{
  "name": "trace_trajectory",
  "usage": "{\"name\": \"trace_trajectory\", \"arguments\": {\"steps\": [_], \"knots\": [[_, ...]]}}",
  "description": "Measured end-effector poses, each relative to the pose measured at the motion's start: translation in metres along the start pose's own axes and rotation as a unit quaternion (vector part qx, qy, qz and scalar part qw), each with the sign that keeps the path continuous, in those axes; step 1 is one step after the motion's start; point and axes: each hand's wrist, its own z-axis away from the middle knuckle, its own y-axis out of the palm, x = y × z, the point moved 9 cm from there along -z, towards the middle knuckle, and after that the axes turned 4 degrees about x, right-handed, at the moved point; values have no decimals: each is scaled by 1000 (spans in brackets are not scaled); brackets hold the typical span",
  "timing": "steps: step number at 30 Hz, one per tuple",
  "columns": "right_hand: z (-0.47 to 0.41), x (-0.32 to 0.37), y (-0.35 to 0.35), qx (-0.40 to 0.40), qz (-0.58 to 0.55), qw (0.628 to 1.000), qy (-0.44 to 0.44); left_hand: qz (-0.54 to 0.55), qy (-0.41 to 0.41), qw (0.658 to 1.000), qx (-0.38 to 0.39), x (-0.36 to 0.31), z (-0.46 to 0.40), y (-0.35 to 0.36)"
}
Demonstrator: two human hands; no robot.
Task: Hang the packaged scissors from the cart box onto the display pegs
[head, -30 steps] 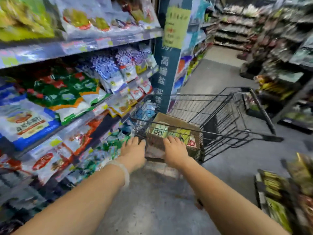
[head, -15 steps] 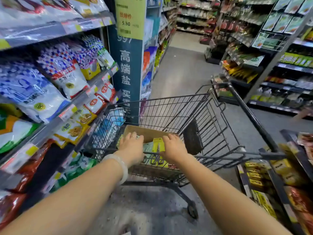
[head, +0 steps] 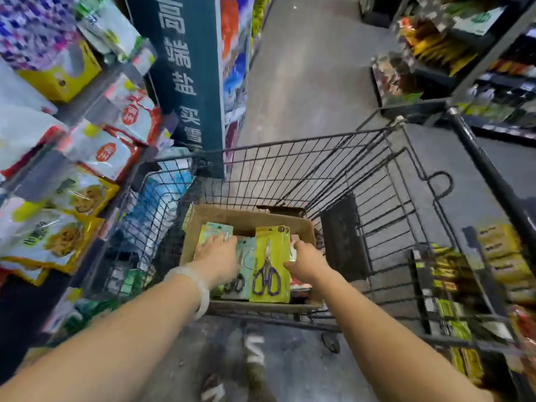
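Note:
A brown cardboard box sits in the wire shopping cart and holds several carded scissors packs. A yellow-green pack of scissors with purple handles lies on top in the middle, with teal packs to its left. My left hand lies over the teal packs, fingers stretched forward. My right hand has its fingers curled down at the yellow-green pack's right edge, thumb against the card. No display pegs are in view.
Shelves of bagged goods stand close on the left, with a dark blue pillar sign just past the cart's front. More shelving lines the right side. The cart's black handle bar runs along the right. A grey floor aisle runs ahead.
The view has tipped down and closer to the cart. Both hands have gone deeper into the box; the yellow-green pack now shows fully between them.

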Motion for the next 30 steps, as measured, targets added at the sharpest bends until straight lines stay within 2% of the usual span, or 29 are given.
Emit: {"name": "trace_trajectory", "arguments": {"steps": [8,12,17,21,26,30], "knots": [[-117,-28,70,117,-16,992,46,70,-55,987,137,15,-105,65],[-145,-45,91,106,-71,987,101,134,-89,975,155,19,-129,83],[-161,-58,98,35,-120,982,141,205,-116,960,152,18,-139,94],[-160,-70,99,49,-142,973,173,219,-124,954,163,15,-141,95],[-148,-91,80,50,-248,947,200,249,-123,946,167,8,-142,86],[-143,-78,68,114,-418,888,152,315,-130,925,169,3,-142,82]]}}
